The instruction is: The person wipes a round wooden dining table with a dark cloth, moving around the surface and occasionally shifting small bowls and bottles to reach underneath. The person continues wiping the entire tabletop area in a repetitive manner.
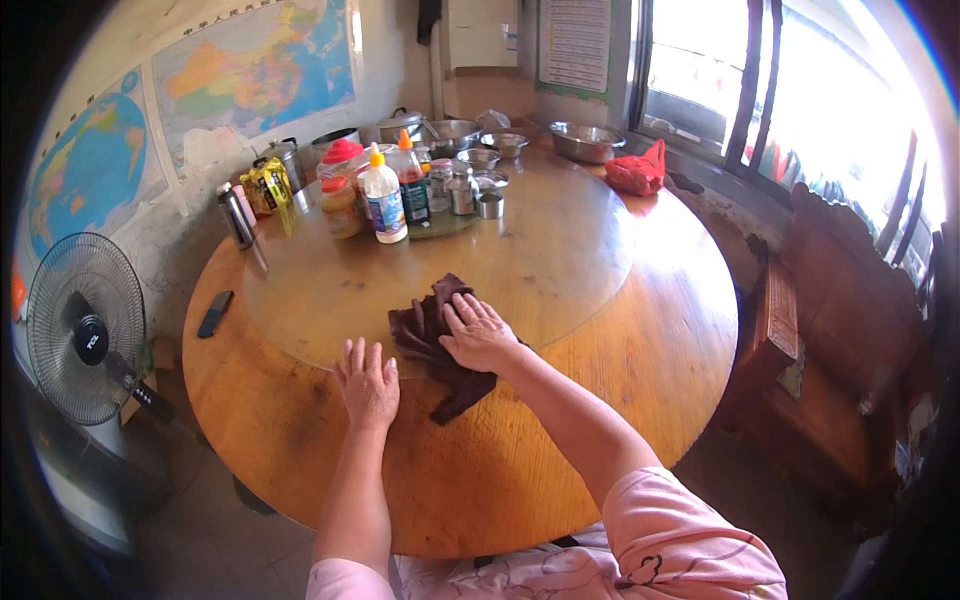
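A dark brown cloth (424, 330) lies crumpled across the near edge of the round glass turntable (300, 300), with one end hanging over onto the wooden tabletop (585, 420). My right hand (478, 334) presses on the cloth, palm down, its fingers stretched forward over the folds. To the left of the cloth, my left hand (369, 382) rests palm down at the turntable's rim. Its fingers are slightly apart and it holds nothing.
On the turntable stand a white squeeze bottle (386, 199), a dark sauce bottle (412, 187) and several jars. Behind are metal bowls (587, 142) and a red plastic bag (637, 171). A phone (215, 314) lies left, near a fan (88, 330). A wooden chair (847, 315) stands right.
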